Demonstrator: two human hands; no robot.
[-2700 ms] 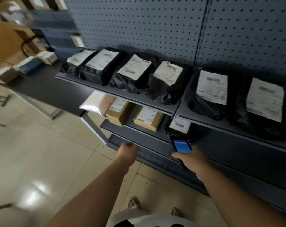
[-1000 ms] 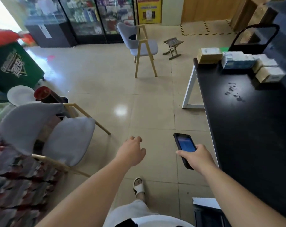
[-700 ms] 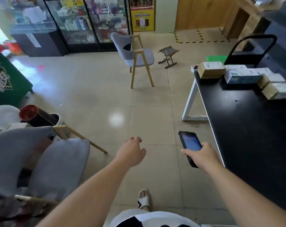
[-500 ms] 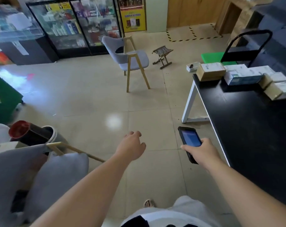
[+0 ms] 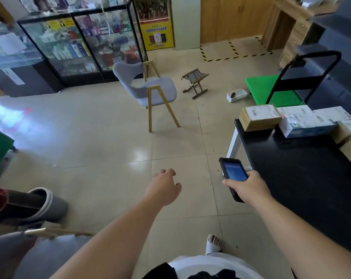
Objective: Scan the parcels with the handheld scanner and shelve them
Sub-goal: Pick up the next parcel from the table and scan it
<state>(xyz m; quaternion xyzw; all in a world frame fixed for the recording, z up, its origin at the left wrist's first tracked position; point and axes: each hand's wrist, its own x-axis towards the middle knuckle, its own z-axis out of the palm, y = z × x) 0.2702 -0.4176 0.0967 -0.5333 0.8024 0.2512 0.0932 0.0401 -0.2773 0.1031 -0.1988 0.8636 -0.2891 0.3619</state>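
The scanner (image 5: 233, 176) is being gripped by the right hand (image 5: 249, 187), fingers curled round its lower body and the thumb lying along its left edge; its lit blue screen is facing up, and it is being held over the floor (image 5: 102, 150) just left of the table (image 5: 303, 178). The left hand (image 5: 164, 189) is being held out over the tiles, holding nothing, its fingers loosely curled downward. The parcels are being kept at the far end of the black table — a brown box (image 5: 259, 117) at the far left corner, a white box (image 5: 305, 123) touching it on the right, and more cartons (image 5: 349, 143) at the right edge, partly cut off. Farther off, a grey chair (image 5: 148, 87) is standing on the floor, and a green cart (image 5: 271, 89) is parked beyond the table.
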